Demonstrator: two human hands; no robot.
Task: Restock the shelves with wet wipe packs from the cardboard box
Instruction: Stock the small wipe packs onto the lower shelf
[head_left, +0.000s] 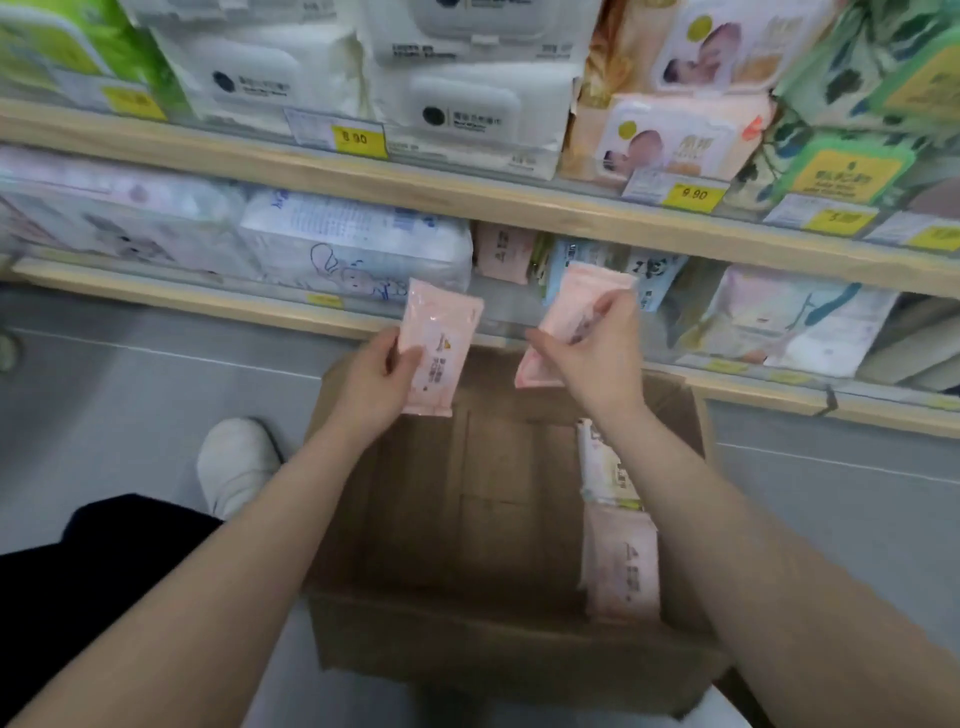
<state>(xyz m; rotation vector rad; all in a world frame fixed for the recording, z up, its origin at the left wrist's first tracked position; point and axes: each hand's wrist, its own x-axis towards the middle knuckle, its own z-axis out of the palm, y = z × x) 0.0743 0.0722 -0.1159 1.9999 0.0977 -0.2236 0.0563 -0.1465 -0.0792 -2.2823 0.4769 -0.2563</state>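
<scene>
Backdrop: wooden shelves (467, 195) across the upper frame, stocked with wipe packs and yellow price tags (359, 139); grey floor (130, 374) below.
Left hand (374, 382): fingers and thumb curled round a pink wet wipe pack (439, 353), held upright at frame centre.
Right hand (597, 353): fingers pinching a second pink pack (571, 312), tilted, just right of centre.
Cardboard box (467, 639): open, lower centre beneath both hands; remaining packs (621, 561) against its right wall.
Lower left: white shoe (236, 462).

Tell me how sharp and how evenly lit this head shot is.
Head view: soft motion blur throughout, so the print on the pink pack in the left hand is unreadable; wide-angle bending of the shelf edge; flat, even light; cardboard box interior dim.
</scene>
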